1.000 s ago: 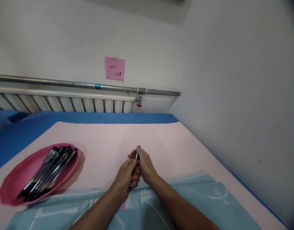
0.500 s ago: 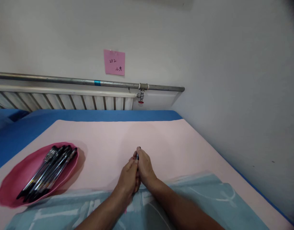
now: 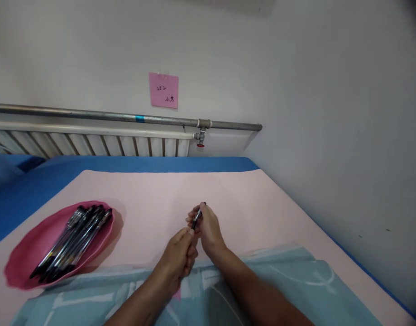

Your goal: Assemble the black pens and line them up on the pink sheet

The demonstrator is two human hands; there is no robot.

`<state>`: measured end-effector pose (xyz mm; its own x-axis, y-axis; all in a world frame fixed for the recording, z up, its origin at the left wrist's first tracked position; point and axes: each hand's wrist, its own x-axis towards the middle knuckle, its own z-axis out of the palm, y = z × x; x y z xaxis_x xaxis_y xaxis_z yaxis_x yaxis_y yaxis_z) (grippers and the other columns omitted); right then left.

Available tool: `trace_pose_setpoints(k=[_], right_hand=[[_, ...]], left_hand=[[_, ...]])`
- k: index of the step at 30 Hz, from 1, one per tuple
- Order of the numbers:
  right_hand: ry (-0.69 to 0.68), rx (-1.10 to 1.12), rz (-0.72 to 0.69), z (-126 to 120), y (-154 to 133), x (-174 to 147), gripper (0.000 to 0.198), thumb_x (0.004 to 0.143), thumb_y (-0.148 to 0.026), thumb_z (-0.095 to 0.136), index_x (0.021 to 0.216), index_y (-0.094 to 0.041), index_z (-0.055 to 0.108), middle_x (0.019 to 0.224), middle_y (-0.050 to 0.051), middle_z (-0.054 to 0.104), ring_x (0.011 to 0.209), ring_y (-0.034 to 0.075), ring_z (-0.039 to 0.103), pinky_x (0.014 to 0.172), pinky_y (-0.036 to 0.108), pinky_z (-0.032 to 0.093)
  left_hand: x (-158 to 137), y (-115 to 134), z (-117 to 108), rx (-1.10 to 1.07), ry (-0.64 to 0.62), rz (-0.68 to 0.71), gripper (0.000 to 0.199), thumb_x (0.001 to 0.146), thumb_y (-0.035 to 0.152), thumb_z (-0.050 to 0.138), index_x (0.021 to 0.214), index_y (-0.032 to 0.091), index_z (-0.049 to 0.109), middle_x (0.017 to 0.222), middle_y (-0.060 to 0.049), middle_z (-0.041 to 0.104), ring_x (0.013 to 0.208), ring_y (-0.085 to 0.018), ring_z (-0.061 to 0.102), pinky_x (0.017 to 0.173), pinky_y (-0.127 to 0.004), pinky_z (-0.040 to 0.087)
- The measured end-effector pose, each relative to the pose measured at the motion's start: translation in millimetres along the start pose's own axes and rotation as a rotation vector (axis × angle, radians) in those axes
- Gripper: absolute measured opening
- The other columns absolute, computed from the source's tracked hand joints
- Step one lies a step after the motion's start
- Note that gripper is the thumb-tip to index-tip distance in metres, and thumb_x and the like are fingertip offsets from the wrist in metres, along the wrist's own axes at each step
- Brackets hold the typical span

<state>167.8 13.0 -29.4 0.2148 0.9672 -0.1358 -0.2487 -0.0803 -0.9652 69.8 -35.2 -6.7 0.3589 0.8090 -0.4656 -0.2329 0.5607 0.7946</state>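
Observation:
A slim pen (image 3: 197, 218) with a dark lower part and a clear barrel slants between my two hands over the pink surface. At its lower end my left hand (image 3: 179, 251) is closed in a pinch. My right hand (image 3: 210, 226) grips the upper end between thumb and fingers, with its other fingers curled behind the barrel. The dark tip of the pen pokes out just above my right thumb. To the left, a pink scalloped dish (image 3: 22, 258) holds several black-and-clear pens (image 3: 74, 242) lying in a bundle.
A pale pink sheet (image 3: 143, 194) covers the blue tabletop (image 3: 160, 164). Light blue patterned cloth (image 3: 289, 271) lies along the near edge. Behind stand a white radiator (image 3: 126, 146), a metal pipe (image 3: 109, 116) and a red-handled valve (image 3: 200, 145). A pink note (image 3: 164, 90) hangs on the wall.
My hands have drawn slightly apart, the right one up and to the right, and more of the pen shows between them. The view has shifted slightly.

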Motion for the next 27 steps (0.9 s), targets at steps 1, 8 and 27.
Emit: trace_pose_setpoints(k=[1, 8, 27], right_hand=[[0.048, 0.091, -0.016, -2.5, -5.2, 2.1, 0.034, 0.076, -0.053, 0.044, 0.078, -0.019, 0.050, 0.070, 0.002, 0.060, 0.059, 0.014, 0.058, 0.051, 0.025, 0.044], [-0.009, 0.180, -0.018, -20.0, -23.3, 8.1, 0.017, 0.066, -0.029, 0.059, 0.076, -0.017, 0.052, 0.067, 0.001, 0.060, 0.054, 0.012, 0.056, 0.043, 0.021, 0.039], [-0.212, -0.028, 0.112, -2.0, -18.5, -18.5, 0.022, 0.065, -0.032, 0.066, 0.063, -0.017, 0.050, 0.040, -0.010, 0.036, 0.036, 0.004, 0.031, 0.036, 0.019, 0.023]], left_hand=[[-3.2, 2.3, -3.7, 0.005, 0.000, -0.010, 0.032, 0.072, 0.051, 0.053, 0.082, 0.021, 0.048, 0.044, 0.012, 0.029, 0.029, -0.002, 0.019, 0.029, -0.013, 0.006], [-12.3, 11.1, -20.6, 0.013, 0.019, 0.036, 0.038, 0.073, 0.047, 0.055, 0.100, 0.021, 0.054, 0.051, 0.010, 0.038, 0.030, -0.001, 0.023, 0.028, -0.013, 0.013], [5.4, -2.5, -19.3, 0.108, 0.077, 0.204, 0.031, 0.071, 0.047, 0.056, 0.067, 0.018, 0.045, 0.043, 0.010, 0.037, 0.032, -0.002, 0.028, 0.032, -0.014, 0.019]])
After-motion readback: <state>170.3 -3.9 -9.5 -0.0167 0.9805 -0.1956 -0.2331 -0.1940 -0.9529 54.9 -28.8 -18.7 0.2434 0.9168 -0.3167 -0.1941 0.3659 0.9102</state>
